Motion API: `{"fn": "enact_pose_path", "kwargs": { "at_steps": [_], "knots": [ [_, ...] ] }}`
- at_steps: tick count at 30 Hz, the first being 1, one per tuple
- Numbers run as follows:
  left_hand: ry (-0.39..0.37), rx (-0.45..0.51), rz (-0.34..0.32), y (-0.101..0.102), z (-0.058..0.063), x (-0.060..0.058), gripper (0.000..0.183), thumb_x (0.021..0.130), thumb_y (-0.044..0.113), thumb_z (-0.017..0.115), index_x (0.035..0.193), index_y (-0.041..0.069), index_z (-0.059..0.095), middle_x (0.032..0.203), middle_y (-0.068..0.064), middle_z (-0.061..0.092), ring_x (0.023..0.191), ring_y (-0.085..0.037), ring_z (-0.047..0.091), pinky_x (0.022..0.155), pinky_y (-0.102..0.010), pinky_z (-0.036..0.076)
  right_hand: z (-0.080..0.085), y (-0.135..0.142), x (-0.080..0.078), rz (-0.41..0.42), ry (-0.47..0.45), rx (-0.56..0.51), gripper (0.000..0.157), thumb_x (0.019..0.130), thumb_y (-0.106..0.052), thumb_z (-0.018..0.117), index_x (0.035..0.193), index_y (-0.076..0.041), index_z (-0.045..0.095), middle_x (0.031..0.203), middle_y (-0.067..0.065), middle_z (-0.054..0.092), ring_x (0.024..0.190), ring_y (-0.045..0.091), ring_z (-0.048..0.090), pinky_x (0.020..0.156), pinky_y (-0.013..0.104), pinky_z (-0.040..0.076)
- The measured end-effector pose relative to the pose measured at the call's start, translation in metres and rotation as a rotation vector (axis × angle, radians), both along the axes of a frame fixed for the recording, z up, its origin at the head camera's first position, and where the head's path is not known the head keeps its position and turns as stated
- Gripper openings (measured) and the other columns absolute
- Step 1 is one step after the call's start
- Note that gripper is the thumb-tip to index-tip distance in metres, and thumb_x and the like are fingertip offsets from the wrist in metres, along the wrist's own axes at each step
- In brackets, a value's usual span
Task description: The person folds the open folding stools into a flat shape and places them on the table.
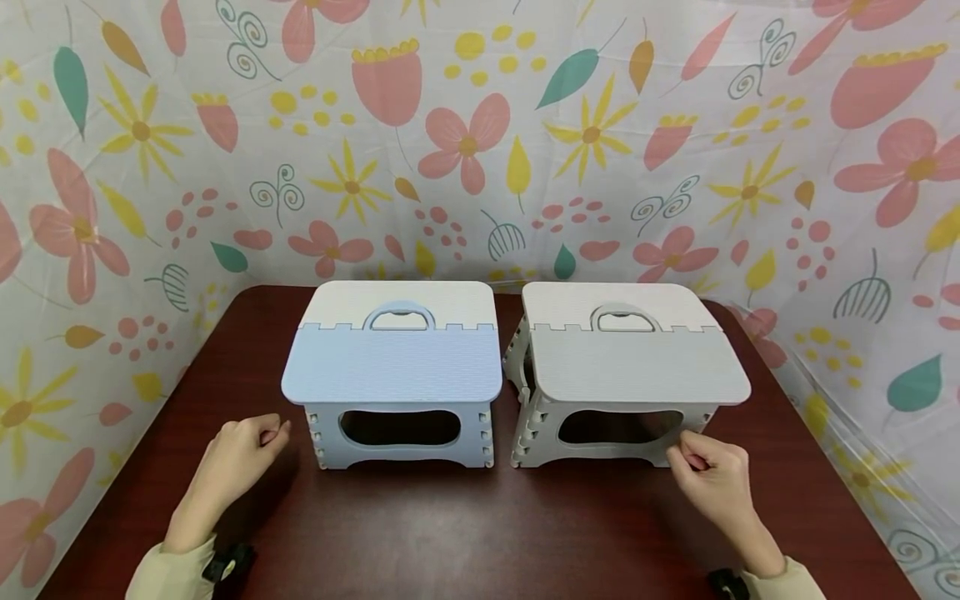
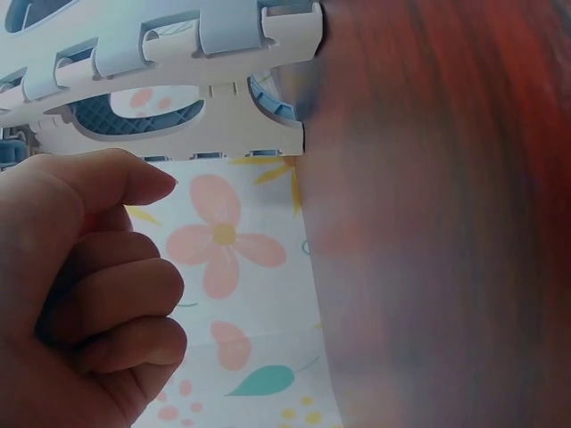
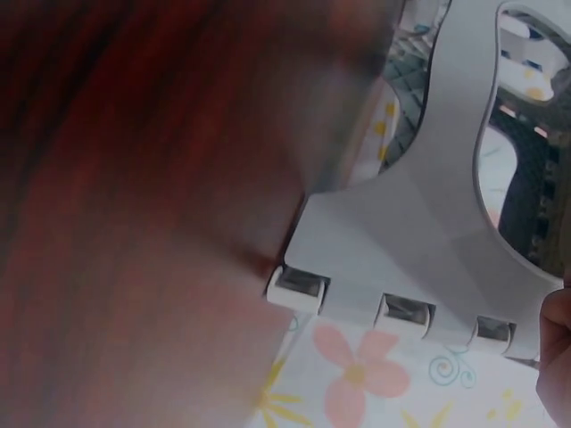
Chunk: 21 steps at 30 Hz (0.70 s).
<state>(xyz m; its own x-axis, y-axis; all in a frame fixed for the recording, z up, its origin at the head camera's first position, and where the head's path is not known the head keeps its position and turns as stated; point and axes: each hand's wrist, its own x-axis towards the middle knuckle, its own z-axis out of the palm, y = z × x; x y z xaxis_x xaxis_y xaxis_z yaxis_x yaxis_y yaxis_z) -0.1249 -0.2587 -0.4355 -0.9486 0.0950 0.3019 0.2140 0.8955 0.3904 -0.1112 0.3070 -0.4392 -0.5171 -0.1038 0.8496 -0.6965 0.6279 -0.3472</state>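
Two folding step stools stand unfolded on a dark red-brown table. The left one, a blue stool (image 1: 393, 362), has a white rear half and a handle in its top. To its right is a grey stool (image 1: 637, 362) of the same shape, also with a white rear half. My left hand (image 1: 243, 454), fingers curled into a loose fist around nothing, is beside the blue stool's left front corner. Near the grey stool's right front leg, my right hand (image 1: 708, 471) is curled likewise and overlaps the leg in the head view. Only a sliver of it shows in the right wrist view.
The table (image 1: 450, 533) extends in front of the stools and to both sides. A floral-print curtain (image 1: 465, 150) encloses the back and both sides. A narrow gap separates the two stools. Dark straps (image 1: 228, 562) circle my wrists beside pale sleeves.
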Motion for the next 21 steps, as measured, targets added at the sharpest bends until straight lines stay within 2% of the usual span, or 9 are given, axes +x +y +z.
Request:
{"fn": "enact_pose_path", "kwargs": {
  "at_steps": [4, 10, 17, 21],
  "knots": [
    [-0.001, -0.004, -0.004, 0.001, -0.001, 0.002, 0.042, 0.086, 0.011, 0.059, 0.055, 0.014, 0.031, 0.053, 0.01, 0.018, 0.046, 0.0, 0.015, 0.042, -0.018, 0.015, 0.0, -0.004, 0.001, 0.019, -0.023, 0.027, 0.037, 0.061, 0.01, 0.052, 0.05, -0.012, 0.025, 0.05, -0.01, 0.02, 0.051, -0.008, 0.015, 0.044, 0.007, 0.011],
    [-0.013, 0.004, -0.011, 0.003, -0.003, 0.003, 0.042, 0.087, 0.012, 0.059, 0.055, 0.015, 0.031, 0.051, 0.01, 0.019, 0.045, 0.0, 0.016, 0.042, -0.018, 0.015, -0.001, -0.009, 0.002, 0.048, -0.104, 0.088, 0.04, 0.058, 0.012, 0.055, 0.051, -0.013, 0.025, 0.05, -0.009, 0.019, 0.053, -0.008, 0.016, 0.046, 0.008, 0.013],
    [-0.009, 0.007, -0.027, 0.002, -0.004, 0.002, 0.042, 0.086, 0.012, 0.06, 0.055, 0.016, 0.032, 0.051, 0.01, 0.02, 0.044, 0.0, 0.017, 0.041, -0.018, 0.016, -0.005, -0.014, 0.002, 0.093, -0.21, 0.169, 0.043, 0.062, 0.011, 0.06, 0.053, -0.015, 0.027, 0.051, -0.012, 0.022, 0.055, -0.012, 0.017, 0.047, 0.007, 0.017],
    [-0.005, 0.004, -0.029, 0.002, -0.004, 0.002, 0.042, 0.086, 0.012, 0.061, 0.055, 0.016, 0.032, 0.051, 0.01, 0.021, 0.044, 0.0, 0.017, 0.04, -0.018, 0.016, -0.004, -0.018, 0.001, 0.128, -0.236, 0.181, 0.044, 0.064, 0.011, 0.061, 0.054, -0.016, 0.028, 0.051, -0.012, 0.023, 0.054, -0.012, 0.018, 0.047, 0.006, 0.017]
  ]
}}
